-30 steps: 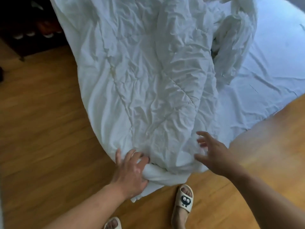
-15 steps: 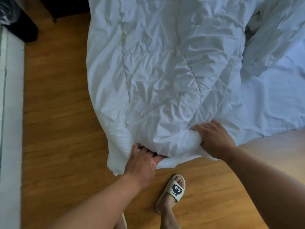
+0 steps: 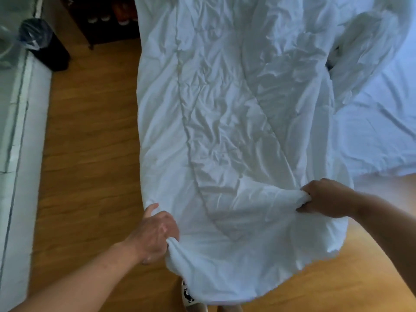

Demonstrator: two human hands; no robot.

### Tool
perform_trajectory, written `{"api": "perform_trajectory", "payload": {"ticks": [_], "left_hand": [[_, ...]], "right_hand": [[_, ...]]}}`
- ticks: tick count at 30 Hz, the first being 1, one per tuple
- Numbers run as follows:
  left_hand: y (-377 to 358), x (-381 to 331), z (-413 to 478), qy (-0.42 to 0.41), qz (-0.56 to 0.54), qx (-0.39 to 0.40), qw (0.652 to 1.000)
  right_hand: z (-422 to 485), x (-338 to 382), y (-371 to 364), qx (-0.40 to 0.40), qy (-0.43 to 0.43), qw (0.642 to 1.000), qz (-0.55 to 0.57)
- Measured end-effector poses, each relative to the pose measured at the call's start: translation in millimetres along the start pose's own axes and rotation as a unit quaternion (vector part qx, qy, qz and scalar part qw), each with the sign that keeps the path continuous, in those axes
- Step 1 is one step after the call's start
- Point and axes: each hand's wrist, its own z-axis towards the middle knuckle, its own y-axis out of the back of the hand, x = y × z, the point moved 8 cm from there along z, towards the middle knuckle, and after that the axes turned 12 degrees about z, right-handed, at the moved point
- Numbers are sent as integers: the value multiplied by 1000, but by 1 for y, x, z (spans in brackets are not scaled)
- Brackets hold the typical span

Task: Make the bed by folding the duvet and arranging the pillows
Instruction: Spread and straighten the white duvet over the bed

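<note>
Both your hands are gripping the white duvet (image 3: 225, 122): left hand (image 3: 155, 233) bunching its near-left edge, right hand (image 3: 326, 198) clutching its near-right edge, fabric draping off the bed (image 3: 382, 131) over the wooden floor (image 3: 90, 154).

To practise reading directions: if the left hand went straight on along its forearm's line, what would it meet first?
Probably more of the duvet it grips: the left hand points toward the picture's upper right, into the hanging fabric.

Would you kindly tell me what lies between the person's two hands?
Only the wrinkled white duvet lies between the left hand and the right hand; both grip it, as the head view shows.
</note>
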Motion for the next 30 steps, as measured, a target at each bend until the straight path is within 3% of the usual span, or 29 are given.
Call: {"api": "perform_trajectory", "payload": {"ticks": [4,8,13,19,24,28,30], "left_hand": [[-20,-6,-4,-9,34,12,999],[-45,-9,10,41,64,119,990],[-43,-22,-5,66,124,175,975],[-8,-53,-70,120,-82,228,963],[29,-68,-124,226,-353,207,884],[52,-88,-147,271,-422,209,840],[69,-104,-143,266,-417,220,841]], "right_hand": [[-8,-8,-54,-46,-44,998,5],[-3,-2,-118,-54,-60,996,-31],[-34,18,-141,-96,-72,990,79],[-161,21,-142,-66,-113,978,165],[-275,7,-159,-48,-163,961,220],[-344,-15,-178,-50,-231,924,299],[-367,-32,-190,-76,-265,890,362]]}}
